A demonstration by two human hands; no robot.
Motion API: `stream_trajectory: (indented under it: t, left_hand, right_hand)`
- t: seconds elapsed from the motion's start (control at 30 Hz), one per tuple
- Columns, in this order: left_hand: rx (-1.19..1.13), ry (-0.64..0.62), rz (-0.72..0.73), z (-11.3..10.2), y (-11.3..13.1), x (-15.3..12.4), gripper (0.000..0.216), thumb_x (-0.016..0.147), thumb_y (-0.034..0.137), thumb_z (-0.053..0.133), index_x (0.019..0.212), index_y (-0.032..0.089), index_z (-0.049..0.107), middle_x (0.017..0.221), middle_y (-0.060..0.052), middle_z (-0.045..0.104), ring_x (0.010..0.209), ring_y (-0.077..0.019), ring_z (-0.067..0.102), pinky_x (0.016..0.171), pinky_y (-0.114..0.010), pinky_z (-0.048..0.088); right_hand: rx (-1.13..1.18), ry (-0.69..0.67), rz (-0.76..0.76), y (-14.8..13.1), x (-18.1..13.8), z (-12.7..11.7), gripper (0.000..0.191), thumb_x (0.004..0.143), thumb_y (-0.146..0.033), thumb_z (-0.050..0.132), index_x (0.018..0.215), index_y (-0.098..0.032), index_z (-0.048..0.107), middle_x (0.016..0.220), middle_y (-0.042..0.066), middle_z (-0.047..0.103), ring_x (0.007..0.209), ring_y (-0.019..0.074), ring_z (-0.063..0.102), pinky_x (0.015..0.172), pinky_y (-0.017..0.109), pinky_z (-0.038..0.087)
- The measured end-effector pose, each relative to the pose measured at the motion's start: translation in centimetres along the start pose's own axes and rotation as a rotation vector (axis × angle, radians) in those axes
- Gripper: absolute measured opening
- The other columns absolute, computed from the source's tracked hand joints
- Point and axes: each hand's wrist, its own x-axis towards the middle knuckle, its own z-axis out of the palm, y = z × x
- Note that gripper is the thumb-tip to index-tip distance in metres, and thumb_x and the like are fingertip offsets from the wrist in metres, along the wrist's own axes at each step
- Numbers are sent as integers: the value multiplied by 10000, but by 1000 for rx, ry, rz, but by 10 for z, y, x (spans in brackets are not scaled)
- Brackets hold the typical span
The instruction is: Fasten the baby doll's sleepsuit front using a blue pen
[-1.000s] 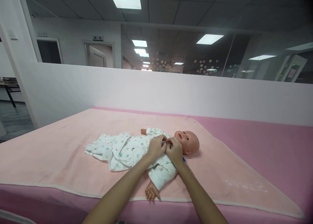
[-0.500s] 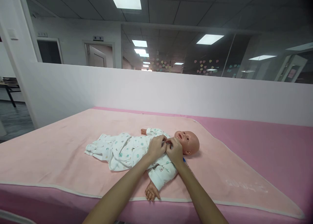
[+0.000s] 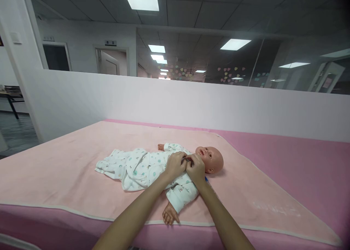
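A baby doll (image 3: 214,159) lies on its back, head to the right, on a pink blanket. It wears white baby clothes (image 3: 142,166) with a small green print, and its arms are spread to either side. My left hand (image 3: 175,165) is closed at the upper chest, fingers pinched at the neckline. Right beside it my right hand (image 3: 195,167) pinches at the same spot just below the doll's chin. The fingertips nearly meet, and they hide the bit of clothing between them. Something small and blue (image 3: 206,179) shows by my right wrist.
The peach-pink blanket (image 3: 68,162) with a white edge covers much of a darker pink padded surface (image 3: 295,162). A low white wall (image 3: 177,100) with glass above runs along the back. At the far left stands a dark-legged table (image 3: 12,100) with a stack on it.
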Motion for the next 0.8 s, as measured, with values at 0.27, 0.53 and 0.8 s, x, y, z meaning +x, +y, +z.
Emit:
stream_trajectory:
  t: [0.27, 0.53, 0.8]
  left_hand:
    - [-37, -1, -14, -3, 3, 0, 208, 729, 152, 397, 878, 190, 537, 879, -27, 595, 786, -160, 518, 704, -271, 385]
    - [-66, 14, 7, -4, 7, -2, 254, 759, 157, 385, 966, 194, 528, 929, -39, 593, 844, -168, 518, 765, -293, 392]
    - [150, -9, 122, -18, 5, -5, 199, 786, 202, 394, 929, 194, 532, 835, -42, 578, 793, -166, 507, 709, -278, 373]
  right_hand:
    - [1, -17, 15, -2, 2, -1, 263, 630, -48, 377, 758, -177, 567, 741, 25, 560, 725, 148, 494, 683, 269, 399]
    - [20, 25, -2, -2, 2, -1, 251, 675, -54, 366, 776, -182, 556, 764, 30, 559, 741, 151, 498, 692, 282, 409]
    - [50, 139, -114, -4, 1, -3, 206, 708, -63, 387, 740, -191, 545, 728, 22, 555, 729, 140, 508, 706, 287, 428]
